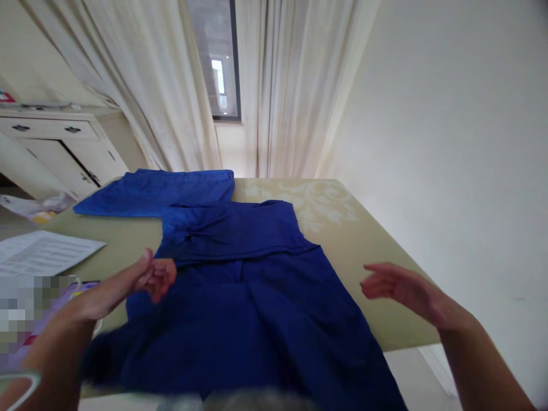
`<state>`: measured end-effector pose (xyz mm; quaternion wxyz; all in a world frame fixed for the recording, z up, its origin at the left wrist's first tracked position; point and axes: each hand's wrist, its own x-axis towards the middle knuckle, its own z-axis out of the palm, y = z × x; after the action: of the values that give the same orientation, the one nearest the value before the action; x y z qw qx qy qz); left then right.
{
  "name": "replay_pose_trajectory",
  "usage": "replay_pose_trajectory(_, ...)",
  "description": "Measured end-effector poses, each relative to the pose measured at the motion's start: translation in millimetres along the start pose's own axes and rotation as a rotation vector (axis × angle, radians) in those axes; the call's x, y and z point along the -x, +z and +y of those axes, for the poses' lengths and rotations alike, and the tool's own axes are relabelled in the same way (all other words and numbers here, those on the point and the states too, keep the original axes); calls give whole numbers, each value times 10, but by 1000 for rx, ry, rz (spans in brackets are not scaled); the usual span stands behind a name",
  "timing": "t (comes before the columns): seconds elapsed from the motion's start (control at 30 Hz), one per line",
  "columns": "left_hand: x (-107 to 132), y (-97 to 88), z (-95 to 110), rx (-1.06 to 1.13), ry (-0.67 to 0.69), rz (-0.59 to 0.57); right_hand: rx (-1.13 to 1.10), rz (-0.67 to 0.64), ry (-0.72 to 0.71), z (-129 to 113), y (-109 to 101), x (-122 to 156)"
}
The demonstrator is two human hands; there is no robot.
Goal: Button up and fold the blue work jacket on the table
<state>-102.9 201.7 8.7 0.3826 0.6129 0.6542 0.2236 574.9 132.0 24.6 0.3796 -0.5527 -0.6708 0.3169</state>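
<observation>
A dark blue garment lies spread on the pale yellow table, its far part folded over. My left hand hovers at the garment's left edge, fingers loosely curled, nothing in them. Just off the cloth's right edge, my right hand hangs above the table with its fingers stretched out, holding nothing. A second blue folded cloth rests at the table's far left.
A printed paper sheet lies on the left of the table, with a blurred patch below it. A white cabinet stands at left, cream curtains and a window behind. The table's right edge drops to the floor by a white wall.
</observation>
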Motion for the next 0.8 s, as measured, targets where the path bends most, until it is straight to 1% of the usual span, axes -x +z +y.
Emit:
replay_pose_trajectory(0.03,-76,-23,23,-54,-13,6,-109,-105,69,-12,120,-227)
replay_pose_trajectory(0.07,-206,-23,67,-132,-19,82,-172,-83,133,-34,301,-499)
replay_pose_trajectory(0.13,-564,23,170,-320,-59,376,-132,61,202,-91,794,-1092)
replay_pose_trajectory(0.17,-755,55,210,-387,-108,487,-91,100,233,-118,1072,-1373)
replay_pose_trajectory(0.2,-931,82,234,-426,-169,540,-45,142,274,-142,1344,-1625)
replay_pose_trajectory(0.23,-1085,97,244,-441,-238,545,25,149,307,-160,1593,-1839)
replay_pose_trajectory(0.27,-1213,95,241,-443,-300,516,100,127,321,-173,1806,-2015)
replay_pose_trajectory(0.3,-1314,74,234,-443,-338,475,168,118,301,-179,1971,-2155)
replay_pose_trajectory(0.33,-1394,37,230,-450,-349,444,226,106,272,-180,2082,-2263)
replay_pose_trajectory(0.37,-1458,-14,240,-463,-332,434,268,98,240,-177,2136,-2349)
replay_pose_trajectory(0.4,-1514,-71,269,-473,-289,447,295,101,206,-170,2132,-2419)
replay_pose_trajectory(0.43,-1569,-127,324,-476,-228,476,313,114,176,-161,2076,-2482)
replay_pose_trajectory(0.5,-1697,-203,506,-446,-101,538,348,170,134,-143,1842,-2606)
replay_pose_trajectory(0.57,-1861,-189,739,-378,-26,583,406,241,126,-131,1541,-2731)
replay_pose_trajectory(0.63,-2033,-59,936,-303,-11,588,483,299,153,-123,1306,-2837)
replay_pose_trajectory(0.67,-2105,48,994,-269,-12,573,526,338,171,-123,1249,-2872)
replay_pose_trajectory(0.7,-2158,178,1017,-249,-5,546,567,385,182,-126,1247,-2893)
replay_pose_trajectory(0.73,-2189,325,1005,-246,19,508,603,429,180,-137,1304,-2900)
replay_pose_trajectory(0.77,-2195,482,960,-263,61,465,630,451,155,-156,1421,-2895)
replay_pose_trajectory(0.8,-2179,642,888,-296,121,422,645,433,106,-186,1591,-2881)
